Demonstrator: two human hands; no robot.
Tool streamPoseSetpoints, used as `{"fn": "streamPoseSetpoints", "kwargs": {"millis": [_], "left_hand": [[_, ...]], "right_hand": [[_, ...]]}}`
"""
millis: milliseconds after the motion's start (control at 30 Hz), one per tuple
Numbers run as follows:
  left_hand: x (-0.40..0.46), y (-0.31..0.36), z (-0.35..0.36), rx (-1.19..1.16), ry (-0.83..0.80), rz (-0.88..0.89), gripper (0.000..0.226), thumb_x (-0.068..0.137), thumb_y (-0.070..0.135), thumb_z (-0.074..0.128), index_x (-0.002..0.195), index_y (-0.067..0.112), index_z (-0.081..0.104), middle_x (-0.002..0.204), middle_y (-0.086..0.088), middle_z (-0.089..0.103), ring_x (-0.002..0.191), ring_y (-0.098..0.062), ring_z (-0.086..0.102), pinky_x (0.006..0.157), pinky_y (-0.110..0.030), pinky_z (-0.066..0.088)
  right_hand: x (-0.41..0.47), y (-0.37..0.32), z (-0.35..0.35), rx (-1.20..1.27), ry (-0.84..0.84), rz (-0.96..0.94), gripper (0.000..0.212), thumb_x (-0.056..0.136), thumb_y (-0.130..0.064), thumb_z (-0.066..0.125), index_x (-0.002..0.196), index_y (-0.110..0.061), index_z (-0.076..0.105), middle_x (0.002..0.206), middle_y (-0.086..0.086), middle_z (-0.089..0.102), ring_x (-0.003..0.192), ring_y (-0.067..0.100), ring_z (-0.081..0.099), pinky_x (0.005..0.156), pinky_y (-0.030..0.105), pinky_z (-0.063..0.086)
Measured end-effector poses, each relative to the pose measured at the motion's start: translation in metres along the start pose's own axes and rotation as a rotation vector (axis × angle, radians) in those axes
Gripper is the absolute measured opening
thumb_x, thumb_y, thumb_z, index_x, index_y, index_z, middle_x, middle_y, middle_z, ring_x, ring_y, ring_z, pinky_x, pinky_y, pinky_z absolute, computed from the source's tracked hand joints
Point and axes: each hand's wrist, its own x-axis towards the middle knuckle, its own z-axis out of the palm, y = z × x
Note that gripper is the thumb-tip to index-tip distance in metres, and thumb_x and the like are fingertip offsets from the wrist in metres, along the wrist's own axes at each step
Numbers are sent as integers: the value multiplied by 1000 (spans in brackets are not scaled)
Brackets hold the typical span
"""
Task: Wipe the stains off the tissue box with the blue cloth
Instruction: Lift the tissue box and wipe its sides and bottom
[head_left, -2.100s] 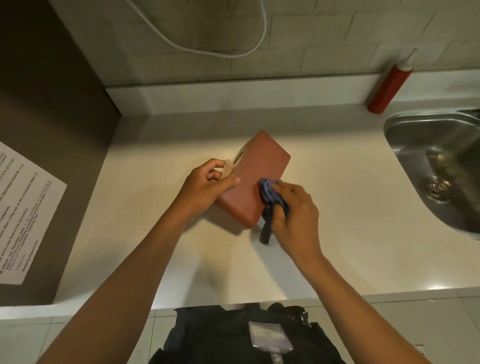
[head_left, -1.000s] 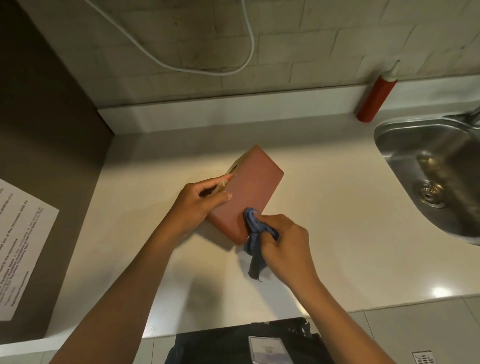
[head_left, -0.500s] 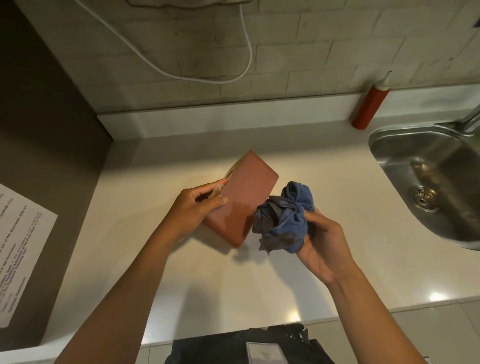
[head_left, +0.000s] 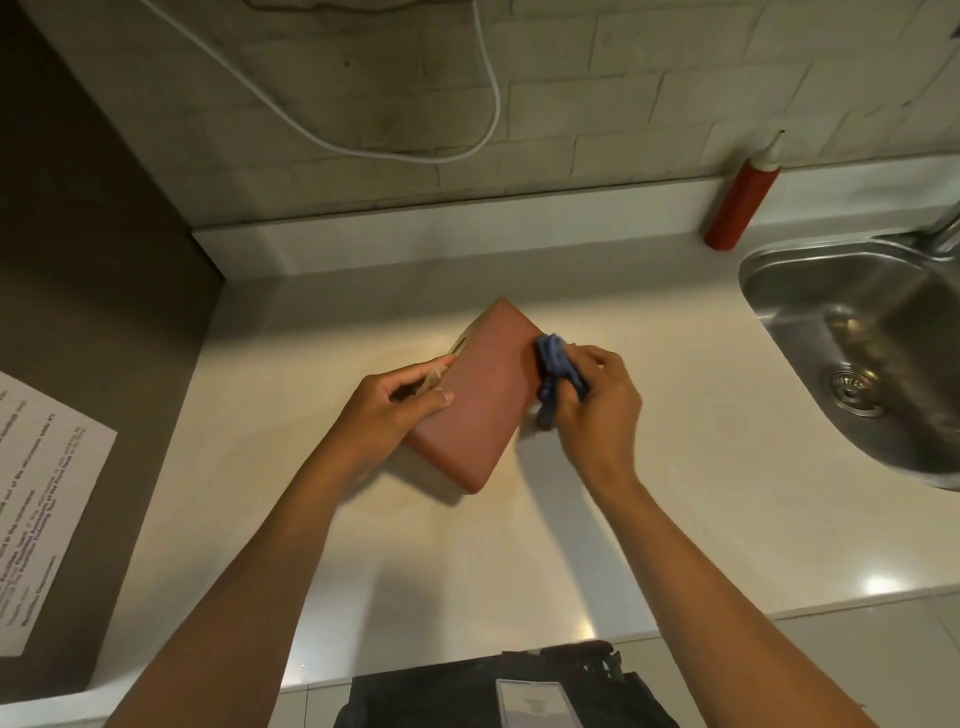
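A pale kitchen bench (head_left: 649, 519) runs along a wall of light tiles (head_left: 649, 67), and a white cord (head_left: 363, 148) hangs in a loop on that wall. A dark panel stands along the left edge of the bench, with a printed paper sheet (head_left: 41, 499) stuck on it. At the back edge, toward the right, a red squeeze bottle (head_left: 740, 205) with a pale tip stands upright against the wall. A shiny metal sink (head_left: 852, 322) is set into the right end of the bench.

The tissue box (head_left: 480, 410) is reddish-brown and sits near the middle of the bench, turned at a slant so one corner points to the back wall. It seems to stand on a long side, with its slot face turned left, though that face is hard to see.

The left hand (head_left: 395, 410) grips the box on its left side. The thumb lies on the broad top face and the fingers are curled round the left edge by the slot.

The right hand (head_left: 597, 400) is closed round the blue cloth (head_left: 556, 369), which is bunched up in the fingers. The cloth is pressed against the right edge of the box, near its far corner. A bit of cloth hangs down below the fingers, close to the bench.

At the front edge, a dark bag or piece of clothing (head_left: 493, 696) shows below the arms.
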Motion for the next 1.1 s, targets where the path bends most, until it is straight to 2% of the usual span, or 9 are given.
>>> {"fn": "streamPoseSetpoints", "kwargs": {"millis": [67,133,267,400,567,700,833,967,1100], "left_hand": [[0,-1,-2,-7,-4,-5,42,95,15,69,135,27,67,122,23,72,111,3,68,87,-11,51],[1,-2,-4,-17,6,-8,42,96,14,68,136,27,67,120,23,73,107,3,68,84,-11,50],[2,-4,-7,-31,16,-16,43,96,14,68,138,24,65,122,18,74,104,0,70,79,-12,51],[1,-6,-6,-34,12,-15,44,96,16,68,139,26,64,122,14,75,103,-6,72,80,-17,53],[4,-6,-8,-18,-24,-11,43,97,18,68,139,24,64,128,11,72,115,-9,69,91,-22,54],[2,-4,-4,4,-4,1,41,95,20,70,136,28,67,123,19,73,112,-3,69,90,-20,53],[-3,-7,-1,-6,24,-15,38,97,39,67,135,36,66,128,20,70,116,-3,67,94,-23,54],[-5,-9,7,22,42,19,52,89,67,61,134,41,66,132,23,67,124,0,62,108,-33,51],[-3,-11,7,51,32,38,70,78,85,56,134,44,65,133,21,67,123,-2,63,107,-36,52]], "right_hand": [[-10,3,16,-48,23,-42,43,87,4,60,126,-11,67,121,8,60,105,16,59,92,8,41],[-21,-2,22,-44,32,-83,45,86,6,60,127,-12,66,119,8,59,105,21,60,92,11,41],[-48,-3,26,-57,9,-178,45,86,2,60,130,-11,64,118,6,55,104,15,55,94,8,38],[-78,3,26,-128,-44,-294,58,78,10,71,131,-13,62,124,2,51,97,26,56,88,27,48],[-97,-9,10,-188,-207,-413,49,74,1,76,121,-13,70,120,3,59,92,26,57,82,26,50],[-76,-13,-22,-111,-229,-322,39,82,-1,67,118,-16,72,116,3,63,101,22,63,91,22,49],[-44,-26,-16,-239,-128,-200,41,82,-2,71,121,-15,71,110,5,62,96,27,62,81,21,44],[-60,-54,10,-414,-209,-340,41,83,-9,72,122,-19,70,114,7,62,90,32,55,61,38,56],[-81,-64,13,-509,-231,-460,49,72,-4,79,118,-17,70,106,7,61,85,31,53,48,37,54]]}}
